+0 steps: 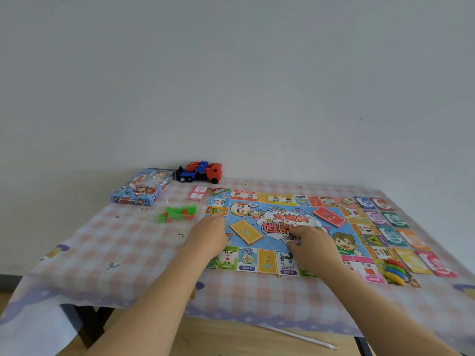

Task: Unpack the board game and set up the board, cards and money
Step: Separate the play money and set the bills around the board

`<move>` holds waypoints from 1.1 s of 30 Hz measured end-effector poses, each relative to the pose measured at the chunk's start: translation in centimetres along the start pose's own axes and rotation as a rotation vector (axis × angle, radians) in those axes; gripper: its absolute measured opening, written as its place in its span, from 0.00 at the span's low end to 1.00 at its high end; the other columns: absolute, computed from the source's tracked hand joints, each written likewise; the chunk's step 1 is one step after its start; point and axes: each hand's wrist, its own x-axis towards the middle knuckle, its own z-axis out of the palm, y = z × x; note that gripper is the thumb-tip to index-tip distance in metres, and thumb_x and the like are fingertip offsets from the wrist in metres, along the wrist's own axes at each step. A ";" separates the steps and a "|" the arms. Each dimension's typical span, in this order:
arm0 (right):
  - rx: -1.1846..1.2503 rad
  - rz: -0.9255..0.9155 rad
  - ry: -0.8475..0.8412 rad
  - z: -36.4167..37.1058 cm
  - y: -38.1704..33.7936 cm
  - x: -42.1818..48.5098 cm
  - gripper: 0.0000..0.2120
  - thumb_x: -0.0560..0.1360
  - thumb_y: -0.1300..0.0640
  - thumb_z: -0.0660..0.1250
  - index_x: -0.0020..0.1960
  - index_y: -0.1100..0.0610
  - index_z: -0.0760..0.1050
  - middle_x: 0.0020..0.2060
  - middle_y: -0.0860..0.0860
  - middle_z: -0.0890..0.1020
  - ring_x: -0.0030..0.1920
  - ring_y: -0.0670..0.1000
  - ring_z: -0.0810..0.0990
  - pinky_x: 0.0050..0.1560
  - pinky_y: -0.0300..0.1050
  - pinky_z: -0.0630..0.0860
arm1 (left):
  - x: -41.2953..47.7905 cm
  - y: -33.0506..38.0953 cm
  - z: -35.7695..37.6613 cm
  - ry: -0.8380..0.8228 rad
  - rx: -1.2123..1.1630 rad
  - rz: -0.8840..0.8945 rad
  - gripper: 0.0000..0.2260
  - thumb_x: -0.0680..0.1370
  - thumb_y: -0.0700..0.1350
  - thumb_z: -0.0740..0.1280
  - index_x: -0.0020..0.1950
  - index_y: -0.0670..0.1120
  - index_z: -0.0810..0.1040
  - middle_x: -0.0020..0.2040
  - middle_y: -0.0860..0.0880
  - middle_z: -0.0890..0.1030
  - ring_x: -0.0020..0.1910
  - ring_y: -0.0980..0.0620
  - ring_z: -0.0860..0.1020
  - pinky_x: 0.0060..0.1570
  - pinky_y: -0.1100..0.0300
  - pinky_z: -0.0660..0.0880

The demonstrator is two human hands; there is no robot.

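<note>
Die lies on the board just past the right hand, its grip impossible to tell.

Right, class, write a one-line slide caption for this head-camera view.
Left hand and right hand on the unfolded board, die at centre, money rows alongside.

Left grip and right grip lie palm-down.

Board flat on table; left hand at its left edge, right hand mid-board, die just beyond.
</note>
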 end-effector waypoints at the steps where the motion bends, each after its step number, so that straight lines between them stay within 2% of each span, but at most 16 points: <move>1: -0.001 0.004 -0.002 0.0 0.0 0.0 0.17 0.79 0.51 0.58 0.67 0.51 0.72 0.61 0.49 0.79 0.56 0.50 0.77 0.52 0.42 0.75 | 0.0 0.0 0.0 0.000 -0.003 -0.003 0.09 0.79 0.39 0.59 0.56 0.45 0.76 0.56 0.48 0.77 0.49 0.51 0.76 0.45 0.60 0.74; 5: 0.022 0.020 -0.007 0.0 0.0 0.0 0.17 0.79 0.51 0.59 0.67 0.50 0.73 0.59 0.49 0.80 0.53 0.49 0.78 0.49 0.41 0.76 | -0.1 0.1 -0.2 -0.008 -0.007 -0.009 0.09 0.78 0.39 0.59 0.55 0.45 0.76 0.55 0.48 0.77 0.48 0.51 0.76 0.43 0.60 0.74; 8: 0.080 0.033 0.041 -0.2 0.0 0.4 0.17 0.79 0.55 0.58 0.67 0.48 0.73 0.57 0.49 0.81 0.39 0.46 0.77 0.38 0.38 0.75 | 0.4 0.1 -0.7 0.046 -0.051 -0.004 0.09 0.78 0.39 0.60 0.54 0.45 0.76 0.55 0.48 0.78 0.49 0.50 0.76 0.43 0.59 0.73; 9: 0.098 0.034 0.063 -0.4 -0.2 0.7 0.18 0.79 0.56 0.57 0.67 0.48 0.73 0.58 0.50 0.80 0.39 0.47 0.77 0.38 0.39 0.76 | 0.6 0.0 -1.0 0.074 -0.059 -0.008 0.10 0.78 0.39 0.59 0.56 0.44 0.76 0.57 0.48 0.77 0.51 0.49 0.76 0.44 0.58 0.73; 12: 0.129 0.027 0.104 -1.2 -1.2 1.5 0.18 0.79 0.57 0.58 0.67 0.49 0.73 0.63 0.50 0.78 0.50 0.51 0.81 0.49 0.45 0.79 | 1.7 -0.6 -2.3 0.132 -0.078 -0.031 0.14 0.78 0.38 0.59 0.62 0.44 0.75 0.61 0.48 0.76 0.55 0.49 0.76 0.49 0.56 0.73; 13: 0.125 0.024 0.109 -1.4 -1.5 1.9 0.18 0.79 0.58 0.58 0.67 0.49 0.73 0.64 0.50 0.77 0.52 0.51 0.81 0.50 0.45 0.79 | 2.1 -0.9 -2.8 0.139 -0.086 -0.032 0.14 0.78 0.38 0.59 0.63 0.45 0.74 0.61 0.48 0.76 0.55 0.50 0.77 0.49 0.56 0.74; 17: 0.120 -0.010 0.108 -1.8 -3.3 3.8 0.19 0.78 0.59 0.57 0.67 0.48 0.73 0.64 0.50 0.77 0.50 0.51 0.81 0.48 0.43 0.78 | 4.1 -2.9 -4.5 0.083 -0.090 -0.036 0.16 0.79 0.41 0.60 0.67 0.47 0.72 0.60 0.48 0.77 0.50 0.51 0.78 0.46 0.58 0.76; 20: 0.161 -0.041 0.104 -1.7 -4.6 5.0 0.18 0.79 0.59 0.58 0.67 0.49 0.73 0.66 0.49 0.75 0.52 0.52 0.81 0.52 0.45 0.78 | 5.5 -4.0 -5.2 0.025 -0.108 -0.059 0.17 0.78 0.41 0.62 0.68 0.49 0.71 0.61 0.48 0.77 0.46 0.51 0.78 0.45 0.57 0.76; 22: 0.185 -0.052 0.113 -1.6 -5.0 5.7 0.17 0.79 0.59 0.59 0.66 0.49 0.74 0.67 0.48 0.75 0.55 0.52 0.80 0.56 0.46 0.77 | 6.9 -4.7 -5.6 0.010 -0.084 -0.037 0.20 0.78 0.40 0.62 0.70 0.49 0.70 0.66 0.47 0.73 0.52 0.49 0.78 0.52 0.55 0.76; 24: 0.179 -0.062 0.128 -1.5 -5.2 6.5 0.17 0.79 0.59 0.59 0.66 0.49 0.74 0.66 0.47 0.75 0.59 0.51 0.78 0.57 0.45 0.75 | 8.6 -5.3 -6.0 -0.013 -0.048 -0.019 0.19 0.78 0.39 0.62 0.69 0.45 0.70 0.68 0.46 0.71 0.60 0.47 0.75 0.58 0.53 0.73; 28: 0.175 -0.079 0.114 -1.1 -5.5 8.3 0.17 0.79 0.59 0.60 0.66 0.49 0.74 0.66 0.47 0.75 0.62 0.50 0.75 0.60 0.45 0.73 | 11.9 -6.1 -5.7 -0.072 -0.046 -0.009 0.12 0.77 0.39 0.61 0.59 0.38 0.74 0.59 0.39 0.76 0.54 0.41 0.77 0.51 0.48 0.73; 31: 0.192 -0.098 0.106 -0.7 -5.9 9.4 0.17 0.78 0.58 0.60 0.66 0.49 0.74 0.66 0.46 0.75 0.62 0.50 0.76 0.61 0.44 0.73 | 13.7 -6.5 -4.5 -0.100 -0.012 -0.031 0.12 0.77 0.40 0.61 0.59 0.42 0.75 0.57 0.42 0.77 0.52 0.43 0.77 0.47 0.51 0.73; 33: 0.199 -0.106 0.108 -0.5 -6.0 10.0 0.17 0.78 0.58 0.60 0.66 0.48 0.74 0.66 0.46 0.75 0.65 0.49 0.73 0.63 0.44 0.71 | 14.6 -6.7 -3.5 -0.094 0.024 -0.051 0.13 0.78 0.45 0.63 0.62 0.46 0.75 0.58 0.45 0.77 0.52 0.47 0.77 0.47 0.55 0.73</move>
